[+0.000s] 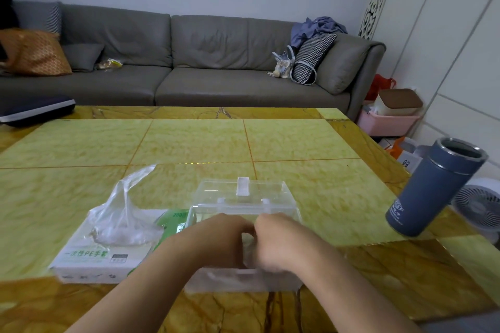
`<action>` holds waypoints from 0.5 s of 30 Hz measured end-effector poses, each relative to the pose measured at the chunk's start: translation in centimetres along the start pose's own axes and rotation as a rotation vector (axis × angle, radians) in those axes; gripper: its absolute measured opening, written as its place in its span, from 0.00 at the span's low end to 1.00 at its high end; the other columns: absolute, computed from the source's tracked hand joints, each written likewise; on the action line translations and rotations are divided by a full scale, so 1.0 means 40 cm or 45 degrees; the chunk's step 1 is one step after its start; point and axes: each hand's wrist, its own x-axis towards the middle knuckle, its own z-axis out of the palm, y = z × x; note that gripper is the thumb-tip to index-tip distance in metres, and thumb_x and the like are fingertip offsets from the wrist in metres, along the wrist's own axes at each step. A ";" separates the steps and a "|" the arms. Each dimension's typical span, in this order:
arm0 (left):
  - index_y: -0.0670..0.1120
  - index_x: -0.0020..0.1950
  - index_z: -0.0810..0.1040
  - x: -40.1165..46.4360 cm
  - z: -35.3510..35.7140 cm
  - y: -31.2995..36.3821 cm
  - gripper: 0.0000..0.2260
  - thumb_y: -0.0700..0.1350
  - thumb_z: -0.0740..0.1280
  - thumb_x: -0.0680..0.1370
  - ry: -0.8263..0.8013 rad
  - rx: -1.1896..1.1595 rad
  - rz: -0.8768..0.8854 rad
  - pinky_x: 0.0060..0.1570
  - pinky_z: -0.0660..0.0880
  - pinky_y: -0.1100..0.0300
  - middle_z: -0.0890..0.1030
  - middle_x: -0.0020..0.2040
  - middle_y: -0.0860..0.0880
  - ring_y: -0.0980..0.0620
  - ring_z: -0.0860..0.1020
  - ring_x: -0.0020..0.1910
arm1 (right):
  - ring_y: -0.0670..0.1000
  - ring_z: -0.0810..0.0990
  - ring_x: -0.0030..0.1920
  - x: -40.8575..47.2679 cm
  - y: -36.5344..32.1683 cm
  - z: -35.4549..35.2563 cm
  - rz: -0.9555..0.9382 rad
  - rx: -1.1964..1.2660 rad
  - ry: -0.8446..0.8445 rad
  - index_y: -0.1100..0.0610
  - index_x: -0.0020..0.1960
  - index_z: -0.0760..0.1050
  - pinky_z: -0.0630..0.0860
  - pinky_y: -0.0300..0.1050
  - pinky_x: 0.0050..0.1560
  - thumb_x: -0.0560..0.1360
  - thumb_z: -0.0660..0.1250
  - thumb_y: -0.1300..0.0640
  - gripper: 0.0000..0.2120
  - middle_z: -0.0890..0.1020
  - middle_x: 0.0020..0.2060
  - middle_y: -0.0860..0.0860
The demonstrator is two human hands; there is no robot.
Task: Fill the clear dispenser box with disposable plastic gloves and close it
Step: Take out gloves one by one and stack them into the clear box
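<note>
The clear dispenser box (pixel 281 213) stands near the table's front edge with its lid (pixel 242 190) tipped back open. Both hands are down inside it, close together. My left hand (pixel 221 238) and my right hand (pixel 273 240) have their fingers curled over thin clear gloves (pixel 250 254) that fill the box's inside; the fingertips are hidden. To the left, touching the box, lies a white and green glove carton (pixel 89 259). A loose clear glove (pixel 123 213) sticks up out of the carton's top.
A blue-grey insulated cup (pixel 435 186) without a lid stands at the table's right edge. A dark flat case (pixel 35 109) lies at the far left corner. Behind the yellow marble table (pixel 189 143) runs a grey sofa (pixel 189 62).
</note>
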 end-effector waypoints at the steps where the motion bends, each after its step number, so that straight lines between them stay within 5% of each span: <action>1: 0.58 0.60 0.81 -0.004 -0.003 -0.008 0.17 0.45 0.74 0.73 -0.004 -0.013 -0.020 0.48 0.79 0.57 0.82 0.44 0.58 0.54 0.80 0.45 | 0.53 0.79 0.36 0.006 -0.005 0.000 0.018 0.003 -0.036 0.57 0.44 0.79 0.70 0.43 0.31 0.76 0.70 0.56 0.04 0.79 0.37 0.52; 5: 0.55 0.55 0.85 -0.017 -0.015 -0.009 0.12 0.44 0.73 0.73 0.158 -0.048 -0.056 0.39 0.80 0.62 0.82 0.40 0.56 0.57 0.81 0.38 | 0.55 0.82 0.43 0.025 -0.021 -0.015 0.043 -0.054 -0.263 0.58 0.63 0.80 0.75 0.45 0.38 0.74 0.72 0.61 0.18 0.84 0.48 0.55; 9: 0.44 0.42 0.82 -0.020 -0.010 0.015 0.09 0.40 0.62 0.77 0.100 -0.070 -0.108 0.44 0.82 0.49 0.84 0.40 0.46 0.46 0.83 0.41 | 0.56 0.82 0.39 0.038 -0.026 -0.011 0.040 -0.151 -0.316 0.59 0.61 0.81 0.76 0.45 0.37 0.74 0.72 0.60 0.16 0.85 0.47 0.55; 12: 0.44 0.56 0.83 -0.014 0.006 0.022 0.11 0.41 0.62 0.79 -0.128 -0.068 -0.146 0.52 0.81 0.49 0.86 0.51 0.46 0.47 0.84 0.48 | 0.57 0.83 0.43 0.024 -0.022 -0.008 0.038 -0.167 -0.271 0.58 0.65 0.74 0.73 0.45 0.34 0.75 0.73 0.58 0.20 0.83 0.51 0.56; 15: 0.42 0.66 0.78 -0.005 0.008 0.023 0.13 0.41 0.62 0.82 -0.220 -0.001 -0.145 0.45 0.72 0.58 0.80 0.53 0.47 0.50 0.76 0.45 | 0.56 0.78 0.39 0.006 -0.021 -0.018 0.045 -0.123 -0.263 0.58 0.69 0.68 0.69 0.47 0.28 0.76 0.74 0.57 0.25 0.79 0.55 0.57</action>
